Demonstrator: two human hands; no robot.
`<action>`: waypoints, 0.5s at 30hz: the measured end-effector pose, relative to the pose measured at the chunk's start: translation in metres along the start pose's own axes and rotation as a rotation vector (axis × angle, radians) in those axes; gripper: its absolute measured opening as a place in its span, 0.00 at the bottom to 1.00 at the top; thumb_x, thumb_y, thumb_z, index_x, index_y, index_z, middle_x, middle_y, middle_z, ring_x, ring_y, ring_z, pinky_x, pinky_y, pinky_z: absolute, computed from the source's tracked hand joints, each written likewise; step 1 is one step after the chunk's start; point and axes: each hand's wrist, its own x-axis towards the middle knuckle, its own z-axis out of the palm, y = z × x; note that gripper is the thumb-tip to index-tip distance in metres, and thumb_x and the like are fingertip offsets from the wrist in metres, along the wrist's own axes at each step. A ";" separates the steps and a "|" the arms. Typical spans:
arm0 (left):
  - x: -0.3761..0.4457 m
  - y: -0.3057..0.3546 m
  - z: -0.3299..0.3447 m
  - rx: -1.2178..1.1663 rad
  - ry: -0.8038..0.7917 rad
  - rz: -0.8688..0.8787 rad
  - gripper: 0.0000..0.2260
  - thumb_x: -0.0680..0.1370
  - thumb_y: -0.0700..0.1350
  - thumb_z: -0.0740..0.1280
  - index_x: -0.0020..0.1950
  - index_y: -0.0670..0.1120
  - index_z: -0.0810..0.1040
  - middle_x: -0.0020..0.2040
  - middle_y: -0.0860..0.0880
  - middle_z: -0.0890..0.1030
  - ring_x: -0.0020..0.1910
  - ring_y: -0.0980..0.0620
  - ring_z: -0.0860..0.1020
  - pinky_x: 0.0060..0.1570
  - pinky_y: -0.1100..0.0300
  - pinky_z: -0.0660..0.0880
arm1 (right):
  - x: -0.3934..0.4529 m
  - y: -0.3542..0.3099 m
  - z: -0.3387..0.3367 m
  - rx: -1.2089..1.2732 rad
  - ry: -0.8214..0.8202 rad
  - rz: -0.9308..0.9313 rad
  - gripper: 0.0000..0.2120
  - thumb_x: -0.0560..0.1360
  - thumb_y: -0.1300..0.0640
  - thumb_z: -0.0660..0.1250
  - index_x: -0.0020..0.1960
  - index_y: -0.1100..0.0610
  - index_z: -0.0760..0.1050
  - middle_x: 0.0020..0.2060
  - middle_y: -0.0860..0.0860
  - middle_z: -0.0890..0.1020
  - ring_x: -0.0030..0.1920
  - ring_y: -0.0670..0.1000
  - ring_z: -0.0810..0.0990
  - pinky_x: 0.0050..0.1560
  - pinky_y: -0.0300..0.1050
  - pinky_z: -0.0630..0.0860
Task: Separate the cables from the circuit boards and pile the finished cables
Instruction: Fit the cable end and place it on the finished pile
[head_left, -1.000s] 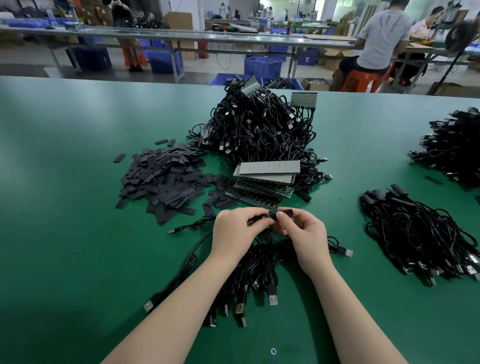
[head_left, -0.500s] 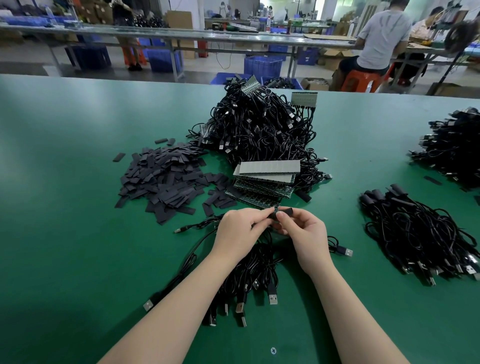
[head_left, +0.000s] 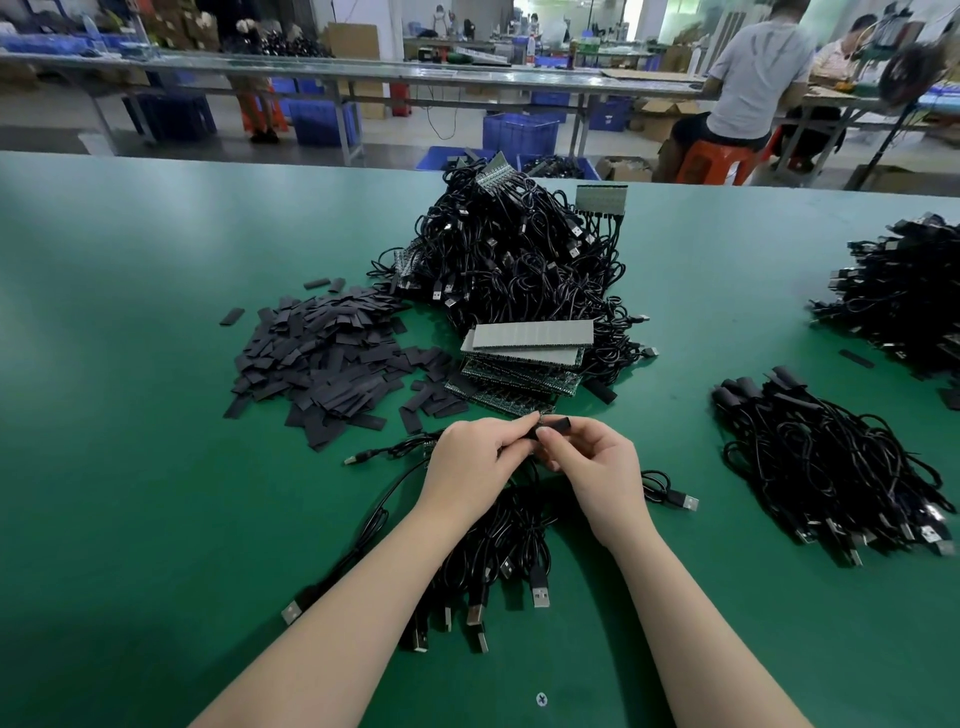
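Note:
My left hand (head_left: 475, 462) and my right hand (head_left: 597, 467) meet over the table's middle, both pinching a small black sleeve (head_left: 555, 428) at the end of a black cable. Under my wrists lies a loose bunch of black USB cables (head_left: 498, 561) with plugs pointing toward me. A stack of green circuit boards (head_left: 519, 364) sits just beyond my hands. Behind it rises a big tangled heap of cables still on boards (head_left: 519, 249). A neat pile of finished cables (head_left: 826, 462) lies to the right.
Several flat black sleeves (head_left: 322, 353) are scattered in a heap to the left. Another cable heap (head_left: 904, 301) sits at the far right edge of the green table (head_left: 130, 415). Beyond the table, people sit at benches among blue crates (head_left: 519, 132).
Both hands stay together at the same spot; the fingers have shifted slightly on the sleeve and cable end. Nothing else on the table has moved.

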 end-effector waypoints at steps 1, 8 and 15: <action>0.000 0.000 0.000 0.000 0.000 -0.002 0.15 0.78 0.50 0.67 0.65 0.55 0.79 0.55 0.51 0.84 0.53 0.52 0.80 0.54 0.55 0.75 | -0.001 0.000 0.001 0.000 0.007 -0.004 0.07 0.76 0.62 0.72 0.49 0.50 0.84 0.34 0.46 0.85 0.34 0.41 0.80 0.40 0.35 0.77; 0.002 -0.003 0.004 0.040 0.053 -0.057 0.15 0.79 0.48 0.66 0.66 0.53 0.78 0.56 0.49 0.83 0.53 0.50 0.80 0.53 0.57 0.74 | -0.007 0.000 0.009 -0.196 0.081 -0.142 0.23 0.76 0.59 0.73 0.64 0.37 0.74 0.43 0.35 0.85 0.42 0.36 0.82 0.46 0.27 0.74; 0.002 -0.006 0.006 0.047 0.023 -0.058 0.16 0.79 0.48 0.65 0.67 0.55 0.77 0.56 0.49 0.83 0.54 0.50 0.79 0.53 0.55 0.75 | -0.006 0.002 0.009 -0.269 0.024 -0.113 0.24 0.78 0.59 0.70 0.71 0.44 0.72 0.43 0.32 0.84 0.41 0.49 0.81 0.42 0.27 0.73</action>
